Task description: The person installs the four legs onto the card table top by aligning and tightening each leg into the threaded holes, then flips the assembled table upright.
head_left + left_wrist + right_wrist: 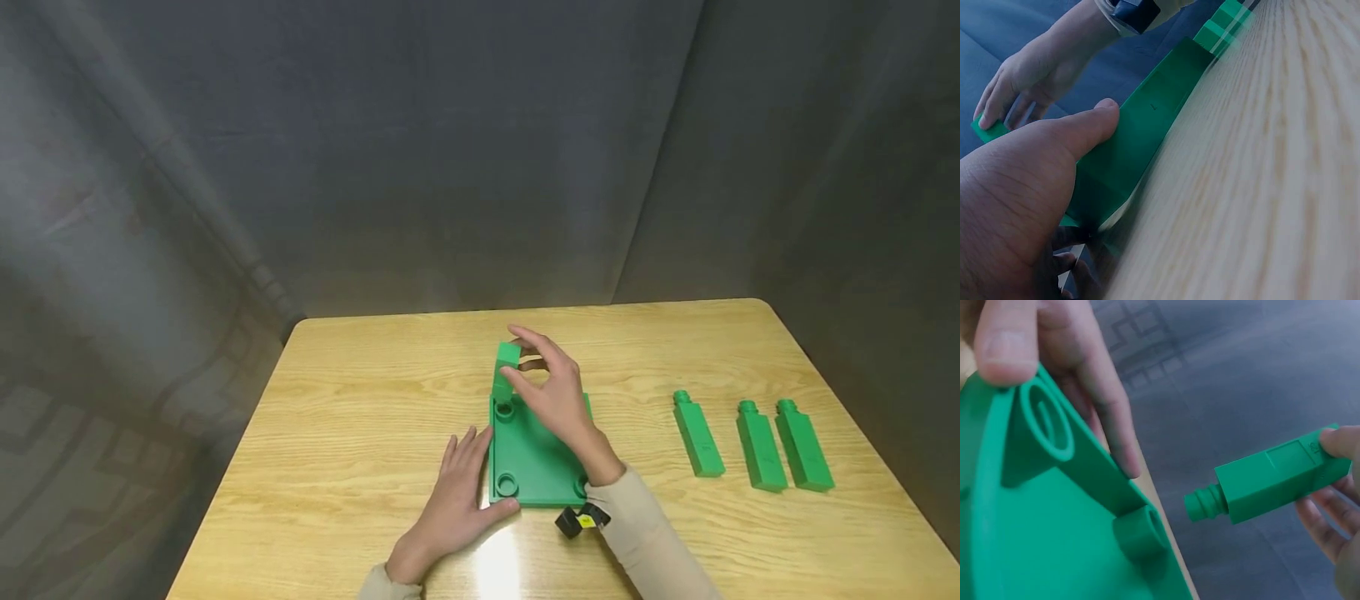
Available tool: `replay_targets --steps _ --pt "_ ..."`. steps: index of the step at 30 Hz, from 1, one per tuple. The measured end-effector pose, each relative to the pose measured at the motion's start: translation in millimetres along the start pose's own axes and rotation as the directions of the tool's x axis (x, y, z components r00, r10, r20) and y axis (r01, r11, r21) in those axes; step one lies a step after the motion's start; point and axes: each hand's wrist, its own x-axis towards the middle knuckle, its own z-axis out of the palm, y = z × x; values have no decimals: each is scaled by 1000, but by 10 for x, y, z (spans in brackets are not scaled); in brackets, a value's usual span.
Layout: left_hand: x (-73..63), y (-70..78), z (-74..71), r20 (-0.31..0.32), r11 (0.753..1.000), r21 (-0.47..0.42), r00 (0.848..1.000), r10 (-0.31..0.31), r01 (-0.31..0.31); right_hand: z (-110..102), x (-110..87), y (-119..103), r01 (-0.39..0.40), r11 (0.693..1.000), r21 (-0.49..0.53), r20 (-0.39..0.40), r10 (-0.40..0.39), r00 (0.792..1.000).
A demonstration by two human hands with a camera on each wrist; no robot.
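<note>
A square green panel [536,462] with a raised rim lies on the table, round sockets [507,484] at its corners. My left hand [457,500] rests at its near left corner, straight fingers along the left side and thumb against the front edge. My right hand [558,400] pinches a square green leg [1285,478] by its plain end between thumb and fingers. The leg's threaded end points down, close over the far left socket [505,410] in the head view. In the right wrist view this thread [1205,502] is fully visible, outside any socket.
Three more green legs lie at the right of the wooden table [360,417]: one nearer leg [699,437], a middle one [761,450] and an outer one [806,450]. Their threaded ends point away. A grey curtain [465,167] hangs behind the table.
</note>
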Motion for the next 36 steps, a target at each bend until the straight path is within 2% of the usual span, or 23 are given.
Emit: replay_targets --steps 5,9,16,21,29,36 --pt "-2 -7 11 -13 1000 2 1000 5 -5 26 -32 39 -39 998 -50 61 42 997" --pt "-5 -7 9 -3 1000 15 1000 1 -1 35 -57 55 -61 996 -67 80 67 995" --pt "-1 1 -1 15 1000 25 1000 -11 10 14 -72 50 -55 997 -57 112 61 992" --pt "-3 8 0 17 1000 11 1000 -12 12 8 -85 51 -59 994 -93 167 74 983" --pt "-8 6 1 7 1000 9 1000 -8 8 -10 -84 70 -85 988 -127 207 110 972" --pt "-7 15 -3 -2 1000 5 1000 -2 2 -92 -60 71 -72 981 -179 249 116 961"
